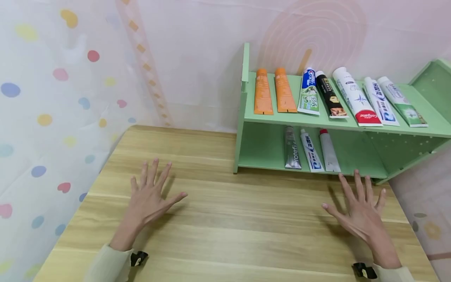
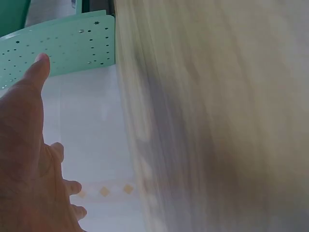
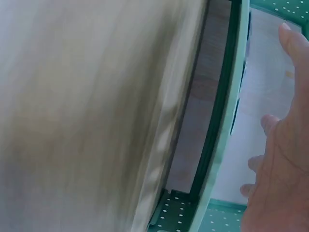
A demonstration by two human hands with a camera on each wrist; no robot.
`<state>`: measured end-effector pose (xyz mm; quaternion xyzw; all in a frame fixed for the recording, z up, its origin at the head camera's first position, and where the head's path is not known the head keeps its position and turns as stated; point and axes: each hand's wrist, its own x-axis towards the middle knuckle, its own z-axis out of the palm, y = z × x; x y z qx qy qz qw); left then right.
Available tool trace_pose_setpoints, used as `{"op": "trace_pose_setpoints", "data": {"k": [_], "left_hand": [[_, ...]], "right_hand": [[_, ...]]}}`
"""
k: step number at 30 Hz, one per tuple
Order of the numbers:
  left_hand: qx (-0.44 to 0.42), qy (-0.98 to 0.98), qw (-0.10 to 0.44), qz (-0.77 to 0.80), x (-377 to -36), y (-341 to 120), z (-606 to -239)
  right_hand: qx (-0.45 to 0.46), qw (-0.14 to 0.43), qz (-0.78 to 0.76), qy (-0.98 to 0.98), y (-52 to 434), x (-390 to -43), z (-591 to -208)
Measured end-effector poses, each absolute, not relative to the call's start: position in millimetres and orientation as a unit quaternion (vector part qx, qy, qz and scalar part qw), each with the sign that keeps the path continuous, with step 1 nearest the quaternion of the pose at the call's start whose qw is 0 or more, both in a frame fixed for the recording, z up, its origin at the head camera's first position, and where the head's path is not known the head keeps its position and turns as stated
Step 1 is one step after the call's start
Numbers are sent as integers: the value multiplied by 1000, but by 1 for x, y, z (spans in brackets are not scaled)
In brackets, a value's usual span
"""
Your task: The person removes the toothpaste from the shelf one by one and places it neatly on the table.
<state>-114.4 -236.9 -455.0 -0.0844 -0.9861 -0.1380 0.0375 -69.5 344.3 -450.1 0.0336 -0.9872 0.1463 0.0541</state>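
With fingers spread and nothing held, my left hand [image 1: 148,197] is over the left part of the wooden table [image 1: 239,227]. My right hand [image 1: 362,215], its fingers also spread, is in front of a green two-tier shelf [image 1: 243,133], its fingertips near the lower front edge. On the lower tier lie a grey tube [image 1: 291,150], a white toothpaste tube [image 1: 311,152] and a plain silvery tube with a red cap [image 1: 329,152]. Both wrist views show extended fingers, the left hand [image 2: 29,150] at the left edge and the right hand [image 3: 285,154] at the right edge.
Several tubes line the upper tier: two orange ones [image 1: 263,94], a blue-green toothpaste [image 1: 309,94], a black one [image 1: 330,96], a large Colgate tube [image 1: 357,98] and more white ones [image 1: 381,102]. A patterned cloth [image 1: 197,58] hangs behind and beside the table.
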Motion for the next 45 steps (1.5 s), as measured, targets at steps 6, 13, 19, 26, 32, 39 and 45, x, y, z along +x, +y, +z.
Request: {"op": "trace_pose_setpoints", "data": {"k": [6, 13, 19, 26, 32, 39, 45], "left_hand": [[-90, -978, 26, -185, -124, -227, -458], [-106, -968, 21, -225, -134, -211, -463], [-118, -957, 23, -263, -140, -197, -462], [-150, -939, 40, -308, -151, -176, -455], [-172, -922, 55, -343, -160, -162, -452], [-178, -906, 55, -380, -167, -148, -450], [-168, -901, 50, -396, -172, -137, -449]], "right_hand": [[32, 64, 159, -985, 344, -67, -444], [50, 103, 179, -977, 347, -63, -431], [71, 139, 204, -966, 349, -63, -414], [86, 171, 245, -950, 351, -61, -391], [106, 204, 277, -933, 349, -60, -374], [111, 218, 314, -917, 347, -66, -359], [104, 205, 351, -908, 347, -69, -347]]}}
